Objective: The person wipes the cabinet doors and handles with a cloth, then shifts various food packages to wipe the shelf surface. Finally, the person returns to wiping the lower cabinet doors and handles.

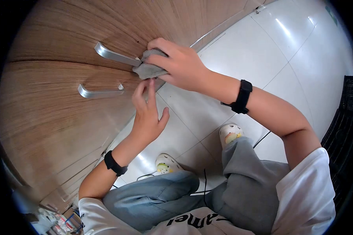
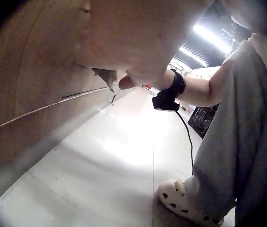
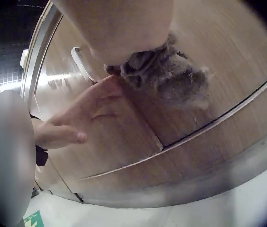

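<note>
My right hand (image 1: 184, 67) grips a crumpled grey cloth (image 1: 150, 71) at the near end of the upper silver handle (image 1: 115, 55) on a wood-grain cabinet door. Its fingers are bent over the cloth. In the right wrist view the cloth (image 3: 183, 82) bunches against the wood below the forearm and looks fuzzy. Just below it is my left hand (image 1: 145, 119), fingers extended and thumb apart, with fingertips right by the cloth's lower edge. That left hand (image 3: 83, 113) holds nothing. A second silver handle (image 1: 100, 93) is fixed on the neighbouring door.
The cabinet front (image 1: 59, 125) rises on the left, with a dark seam between its doors. Pale floor tiles (image 1: 262, 47) lie beside it. Two white clogs (image 1: 228, 132) are on my feet, near a thin black cable (image 1: 205, 182). A black ribbed object (image 1: 343, 117) borders the right.
</note>
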The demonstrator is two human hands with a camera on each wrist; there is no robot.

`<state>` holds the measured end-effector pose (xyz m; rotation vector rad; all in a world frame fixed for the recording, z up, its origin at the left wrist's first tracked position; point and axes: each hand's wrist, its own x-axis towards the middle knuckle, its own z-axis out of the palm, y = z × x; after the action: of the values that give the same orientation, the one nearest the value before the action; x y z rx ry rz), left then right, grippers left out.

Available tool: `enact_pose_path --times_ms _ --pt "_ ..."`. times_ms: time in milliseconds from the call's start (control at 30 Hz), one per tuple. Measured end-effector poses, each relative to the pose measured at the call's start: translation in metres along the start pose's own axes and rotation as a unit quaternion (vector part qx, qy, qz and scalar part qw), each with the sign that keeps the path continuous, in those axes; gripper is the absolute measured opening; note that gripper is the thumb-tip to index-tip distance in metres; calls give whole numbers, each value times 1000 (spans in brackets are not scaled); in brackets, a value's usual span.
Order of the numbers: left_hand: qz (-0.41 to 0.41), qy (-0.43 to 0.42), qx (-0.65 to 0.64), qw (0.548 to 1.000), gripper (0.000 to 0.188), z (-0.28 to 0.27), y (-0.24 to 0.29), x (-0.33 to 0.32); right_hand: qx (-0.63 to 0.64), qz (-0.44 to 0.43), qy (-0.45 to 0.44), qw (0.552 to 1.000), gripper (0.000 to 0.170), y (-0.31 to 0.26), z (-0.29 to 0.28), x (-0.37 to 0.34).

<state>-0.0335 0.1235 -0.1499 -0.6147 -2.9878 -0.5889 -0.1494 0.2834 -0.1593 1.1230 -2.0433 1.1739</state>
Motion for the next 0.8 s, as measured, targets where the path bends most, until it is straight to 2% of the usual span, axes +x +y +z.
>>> enact_pose_path --times_ms 133,233,300,400,500,733,800 --pt "3 5 -9 1000 83 -4 -5 9 -30 -11 18 999 30 1 9 10" --pt "-5 0 -21 1000 82 -10 1 19 -70 -63 30 995 23 5 5 17" --pt "32 16 -11 999 81 -10 0 22 -132 -150 24 979 20 9 -3 21" --pt "30 18 -6 999 81 -6 0 22 -162 -200 53 965 20 13 -3 26" --pt "62 35 -5 997 82 -5 -1 22 -171 -223 42 959 16 13 -8 27" --pt "45 14 0 999 85 -10 7 20 -150 -241 49 958 17 9 -15 28" --pt "66 2 8 998 85 -12 11 20 -135 -230 50 963 20 4 -23 29"
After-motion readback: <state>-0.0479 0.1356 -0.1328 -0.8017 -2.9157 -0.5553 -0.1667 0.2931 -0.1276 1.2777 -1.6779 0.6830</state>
